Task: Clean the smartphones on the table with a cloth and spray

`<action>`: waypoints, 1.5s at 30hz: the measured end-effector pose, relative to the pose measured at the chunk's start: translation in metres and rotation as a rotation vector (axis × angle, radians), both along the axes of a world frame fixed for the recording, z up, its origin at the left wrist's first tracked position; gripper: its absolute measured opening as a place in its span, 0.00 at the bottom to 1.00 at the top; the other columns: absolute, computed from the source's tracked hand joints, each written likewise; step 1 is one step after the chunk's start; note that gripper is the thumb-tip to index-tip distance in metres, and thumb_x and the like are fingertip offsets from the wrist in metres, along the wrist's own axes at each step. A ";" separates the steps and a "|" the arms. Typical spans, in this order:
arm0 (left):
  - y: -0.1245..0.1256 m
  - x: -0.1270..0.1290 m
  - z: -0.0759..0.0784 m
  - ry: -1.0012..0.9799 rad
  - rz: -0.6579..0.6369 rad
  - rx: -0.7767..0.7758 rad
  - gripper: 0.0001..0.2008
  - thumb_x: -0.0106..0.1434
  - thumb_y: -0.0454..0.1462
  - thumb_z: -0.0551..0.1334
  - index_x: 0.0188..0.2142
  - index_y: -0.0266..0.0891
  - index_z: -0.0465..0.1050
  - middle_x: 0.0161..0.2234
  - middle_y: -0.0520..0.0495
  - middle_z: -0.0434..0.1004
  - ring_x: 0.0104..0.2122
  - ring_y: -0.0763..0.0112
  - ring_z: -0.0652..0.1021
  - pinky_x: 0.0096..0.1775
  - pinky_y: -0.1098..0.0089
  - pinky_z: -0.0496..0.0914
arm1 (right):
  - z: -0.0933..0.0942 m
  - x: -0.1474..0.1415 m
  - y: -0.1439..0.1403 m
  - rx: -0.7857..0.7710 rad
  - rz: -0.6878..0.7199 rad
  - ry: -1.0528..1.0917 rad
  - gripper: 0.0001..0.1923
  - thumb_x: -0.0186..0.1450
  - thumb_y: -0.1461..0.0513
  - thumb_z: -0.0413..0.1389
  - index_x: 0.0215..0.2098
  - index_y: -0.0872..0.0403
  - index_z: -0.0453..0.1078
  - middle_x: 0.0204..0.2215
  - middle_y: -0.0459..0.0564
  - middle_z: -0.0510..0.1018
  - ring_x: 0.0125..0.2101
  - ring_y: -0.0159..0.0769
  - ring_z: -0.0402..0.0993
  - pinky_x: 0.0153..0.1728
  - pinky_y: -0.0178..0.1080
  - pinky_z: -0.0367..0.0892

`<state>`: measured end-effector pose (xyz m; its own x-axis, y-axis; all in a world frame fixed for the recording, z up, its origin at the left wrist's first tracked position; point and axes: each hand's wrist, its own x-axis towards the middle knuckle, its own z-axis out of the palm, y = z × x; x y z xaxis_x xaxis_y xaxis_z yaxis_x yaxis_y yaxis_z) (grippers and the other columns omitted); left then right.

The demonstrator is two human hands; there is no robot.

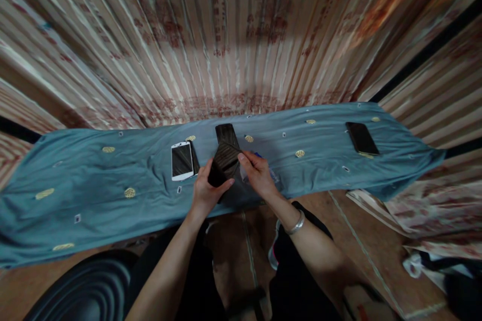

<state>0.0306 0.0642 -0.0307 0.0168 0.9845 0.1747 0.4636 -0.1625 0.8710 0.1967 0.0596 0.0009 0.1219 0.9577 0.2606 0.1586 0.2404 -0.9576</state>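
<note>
Gripping a dark phone [225,163] between them, both hands sit close together over the near edge of the blue cloth [94,185] that covers the bench. The left hand [206,191] is wrapped around the phone's lower end, thumb lying across its near face. The right hand [259,173] has its fingertips pinched on the upper right edge of the same phone. The phone is tilted, its long axis running from the left palm, low and near, up and away toward the right fingertips. Both hands touch it, but the left carries more of it.

Just beyond it lies a second dark slab [227,134] flat on the cloth, partly overlapped in this view by the held phone; whether they touch I cannot tell. Something small and bluish shows under the right hand, too hidden to name.

To the left, just beside the left hand, a white-framed phone [182,161] lies screen up, its long axis pointing away from the person, with a dark piece tucked along its right side. Well apart to the right, another black phone [362,138] lies alone on the cloth. No box, tray or other container shows anywhere on the bench. A silver bangle [296,224] circles the right wrist.
</note>
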 end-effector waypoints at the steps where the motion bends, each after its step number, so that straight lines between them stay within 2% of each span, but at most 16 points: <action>1: 0.000 0.001 0.001 -0.025 0.002 -0.012 0.38 0.44 0.47 0.73 0.55 0.41 0.69 0.48 0.43 0.74 0.51 0.56 0.75 0.56 0.57 0.65 | 0.000 0.000 0.000 -0.006 -0.004 -0.016 0.19 0.66 0.47 0.49 0.28 0.51 0.70 0.24 0.44 0.74 0.28 0.32 0.69 0.31 0.32 0.65; 8: -0.002 0.007 0.005 -0.195 0.055 -0.097 0.36 0.38 0.44 0.75 0.49 0.40 0.75 0.45 0.43 0.77 0.51 0.54 0.75 0.58 0.58 0.63 | -0.001 0.000 0.002 -0.050 -0.027 -0.051 0.21 0.65 0.47 0.47 0.23 0.51 0.63 0.20 0.43 0.65 0.25 0.31 0.62 0.28 0.33 0.61; 14: -0.004 0.008 0.002 -0.189 0.072 -0.117 0.34 0.38 0.43 0.75 0.48 0.41 0.75 0.47 0.43 0.78 0.52 0.53 0.75 0.59 0.56 0.62 | -0.002 0.000 0.003 -0.058 -0.012 -0.004 0.21 0.64 0.47 0.48 0.21 0.51 0.59 0.19 0.42 0.60 0.23 0.30 0.57 0.26 0.33 0.58; 19: -0.005 0.009 -0.002 -0.231 0.078 -0.137 0.34 0.37 0.43 0.76 0.46 0.42 0.76 0.47 0.44 0.78 0.52 0.53 0.74 0.60 0.55 0.61 | -0.002 0.001 0.002 -0.047 -0.022 -0.004 0.22 0.64 0.46 0.48 0.20 0.51 0.58 0.18 0.41 0.59 0.22 0.30 0.57 0.25 0.33 0.57; 23: -0.005 0.009 0.004 -0.255 0.070 -0.138 0.33 0.36 0.43 0.76 0.45 0.42 0.76 0.46 0.44 0.78 0.53 0.53 0.74 0.59 0.56 0.62 | 0.000 0.004 0.002 -0.063 -0.023 -0.034 0.22 0.64 0.46 0.48 0.19 0.50 0.59 0.17 0.42 0.60 0.22 0.30 0.59 0.25 0.32 0.58; 26: -0.003 0.004 0.012 -0.160 0.031 -0.089 0.34 0.38 0.44 0.75 0.47 0.41 0.75 0.44 0.44 0.77 0.50 0.54 0.75 0.56 0.58 0.65 | 0.001 0.009 0.004 -0.064 0.033 -0.014 0.20 0.64 0.48 0.49 0.21 0.51 0.64 0.18 0.43 0.65 0.23 0.31 0.63 0.25 0.32 0.60; 31: 0.001 -0.008 0.019 0.106 0.028 0.025 0.38 0.40 0.47 0.74 0.53 0.42 0.71 0.41 0.46 0.73 0.45 0.57 0.76 0.51 0.60 0.69 | -0.004 0.018 0.009 -0.098 0.135 0.029 0.13 0.61 0.53 0.51 0.31 0.52 0.73 0.21 0.43 0.72 0.23 0.30 0.68 0.26 0.32 0.62; 37: 0.000 -0.011 0.016 0.203 0.032 0.073 0.40 0.42 0.48 0.73 0.56 0.42 0.68 0.40 0.47 0.71 0.43 0.59 0.76 0.48 0.62 0.71 | -0.012 0.020 0.010 -0.135 0.153 0.067 0.14 0.61 0.54 0.53 0.37 0.51 0.76 0.22 0.42 0.74 0.23 0.29 0.69 0.26 0.32 0.64; 42: 0.000 -0.013 0.016 0.274 0.014 0.083 0.42 0.44 0.48 0.72 0.58 0.39 0.66 0.41 0.45 0.71 0.44 0.57 0.76 0.49 0.61 0.70 | -0.012 0.020 0.009 -0.154 0.158 0.078 0.16 0.61 0.55 0.53 0.41 0.53 0.77 0.20 0.42 0.73 0.20 0.28 0.66 0.22 0.30 0.61; 45: 0.000 -0.015 0.015 0.285 0.007 0.105 0.41 0.44 0.48 0.72 0.58 0.41 0.66 0.42 0.45 0.71 0.45 0.57 0.76 0.49 0.62 0.70 | -0.012 0.020 0.009 -0.151 0.176 0.061 0.17 0.61 0.55 0.52 0.43 0.53 0.77 0.21 0.42 0.73 0.21 0.28 0.67 0.22 0.30 0.60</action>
<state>0.0155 0.0639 -0.0153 0.0727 0.9614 0.2652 0.6885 -0.2408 0.6841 0.2172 0.0686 -0.0108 -0.0390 0.9931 0.1105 0.0677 0.1130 -0.9913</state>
